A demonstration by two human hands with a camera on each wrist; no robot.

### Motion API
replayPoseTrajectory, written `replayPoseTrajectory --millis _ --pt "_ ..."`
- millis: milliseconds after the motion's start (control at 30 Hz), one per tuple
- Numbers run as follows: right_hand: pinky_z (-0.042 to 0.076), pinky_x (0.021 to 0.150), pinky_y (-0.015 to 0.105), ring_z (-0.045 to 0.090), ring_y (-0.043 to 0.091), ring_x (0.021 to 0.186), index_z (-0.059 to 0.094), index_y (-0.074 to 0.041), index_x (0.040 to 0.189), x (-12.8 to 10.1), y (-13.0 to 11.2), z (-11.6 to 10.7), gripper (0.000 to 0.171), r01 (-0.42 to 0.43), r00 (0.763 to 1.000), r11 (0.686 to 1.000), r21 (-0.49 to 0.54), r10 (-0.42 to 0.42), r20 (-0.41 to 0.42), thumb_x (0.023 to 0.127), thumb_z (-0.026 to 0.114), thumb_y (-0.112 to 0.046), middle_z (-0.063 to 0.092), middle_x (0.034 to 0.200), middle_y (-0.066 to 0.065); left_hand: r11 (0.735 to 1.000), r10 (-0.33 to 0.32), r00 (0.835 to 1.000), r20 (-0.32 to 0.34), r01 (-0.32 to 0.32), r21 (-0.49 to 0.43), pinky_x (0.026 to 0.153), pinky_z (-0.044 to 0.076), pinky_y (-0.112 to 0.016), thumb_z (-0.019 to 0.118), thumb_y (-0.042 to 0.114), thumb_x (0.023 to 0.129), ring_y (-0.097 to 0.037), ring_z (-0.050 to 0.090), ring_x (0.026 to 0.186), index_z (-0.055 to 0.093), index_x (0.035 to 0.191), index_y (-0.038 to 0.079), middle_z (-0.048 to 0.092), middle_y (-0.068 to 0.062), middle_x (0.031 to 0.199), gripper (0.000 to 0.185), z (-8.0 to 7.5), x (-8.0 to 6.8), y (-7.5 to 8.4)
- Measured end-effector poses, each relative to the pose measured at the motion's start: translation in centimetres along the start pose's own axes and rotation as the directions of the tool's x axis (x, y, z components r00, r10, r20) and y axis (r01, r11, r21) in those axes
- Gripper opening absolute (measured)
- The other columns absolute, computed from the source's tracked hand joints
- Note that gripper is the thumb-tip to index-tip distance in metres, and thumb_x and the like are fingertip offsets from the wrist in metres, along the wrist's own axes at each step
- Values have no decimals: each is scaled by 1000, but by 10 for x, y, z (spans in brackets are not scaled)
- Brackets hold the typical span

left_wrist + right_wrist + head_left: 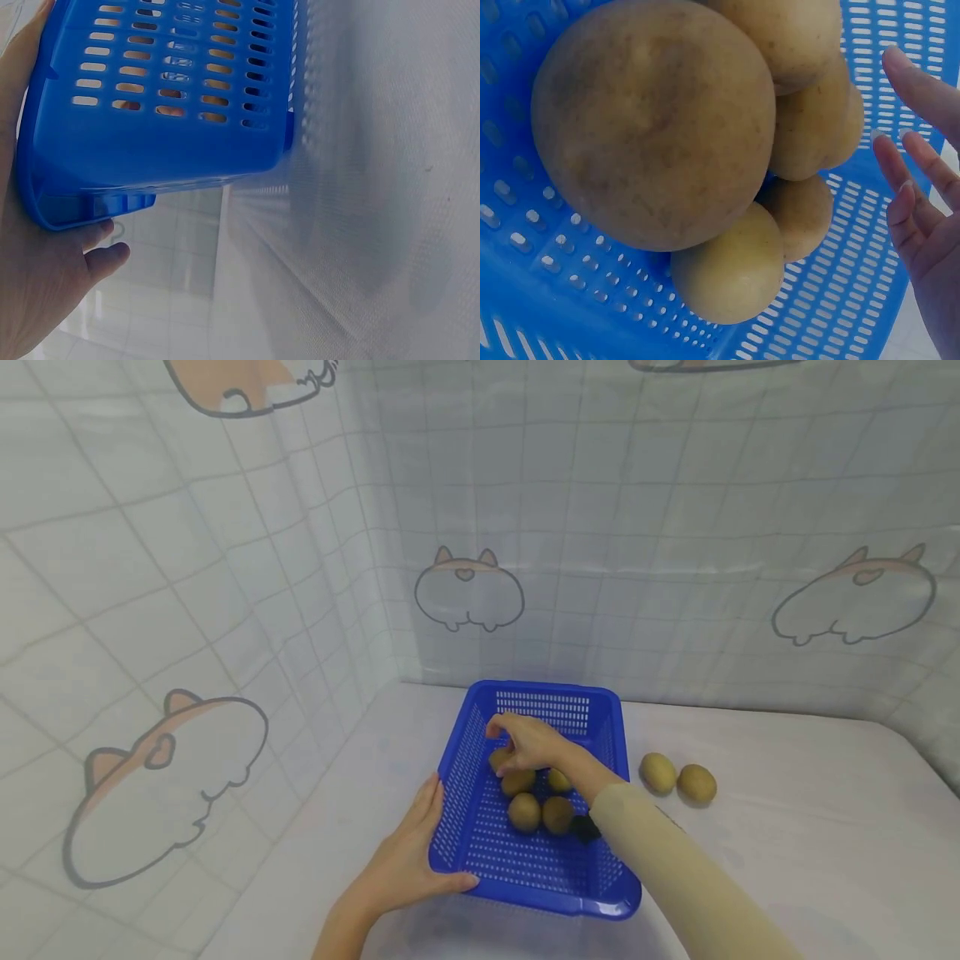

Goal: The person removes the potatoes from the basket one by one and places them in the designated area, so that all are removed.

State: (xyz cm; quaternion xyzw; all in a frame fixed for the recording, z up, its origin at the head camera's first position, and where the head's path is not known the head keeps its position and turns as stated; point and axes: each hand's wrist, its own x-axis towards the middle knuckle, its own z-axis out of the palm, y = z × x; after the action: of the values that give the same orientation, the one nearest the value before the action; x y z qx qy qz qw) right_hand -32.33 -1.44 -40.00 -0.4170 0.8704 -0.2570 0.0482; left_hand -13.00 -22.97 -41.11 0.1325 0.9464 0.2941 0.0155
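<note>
Reaching into the blue basket, the right hand hangs over the pile of kiwis at the basket's middle. Right wrist view shows its fingers straight and spread beside the fruit, nothing pinched; the hand reads as relaxed and empty.

Left hand steadies the basket at its near-left corner: palm flat along the side wall, thumb lying on the front rim. Left wrist view confirms it, basket resting against the palm with fingertips under the rim.

Progress, as I judge it: five kiwis sit in the basket, bunched together. Two more kiwis lie on the white table just right of the basket, touching each other. So most of the loading looks done, two pieces left outside.

View differences:
- Head view alone shows the two outside kiwis and both hands at once.
- Right wrist view alone shows the open fingers clearly; from the head camera the hand's underside is hidden.
- Left wrist view alone shows the basket's underside and outer wall.
</note>
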Motion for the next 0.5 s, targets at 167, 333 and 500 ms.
replayPoseTrajectory --millis 167,333,500 --pt "51 79 37 62 19 88 58 -12 120 0 3 2 56 -6 1000 996 -91 7 6 74 84 -29 61 115 8 1000 2 1000 -5 -1 5 112 23 -52 77 61 69 -23 3 145 2 153 4 -9 -5 159 126 0 0 1" --pt "51 76 38 60 18 90 58 -15 120 1 5 4 57 -39 999 982 -186 43 16 74 82 -39 61 113 6 1000 0 1000 -6 0 10 112 23 -52 77 61 68 -23 3 145 2 153 5 -9 -4 159 127 0 0 1" --pt "52 74 37 62 19 90 60 -15 118 3 6 10 57 -65 998 958 -279 70 7 75 79 -47 61 109 2 1000 -7 1000 -3 7 10 111 23 -53 77 62 68 -23 3 145 1 153 5 -9 -4 159 127 0 0 2"
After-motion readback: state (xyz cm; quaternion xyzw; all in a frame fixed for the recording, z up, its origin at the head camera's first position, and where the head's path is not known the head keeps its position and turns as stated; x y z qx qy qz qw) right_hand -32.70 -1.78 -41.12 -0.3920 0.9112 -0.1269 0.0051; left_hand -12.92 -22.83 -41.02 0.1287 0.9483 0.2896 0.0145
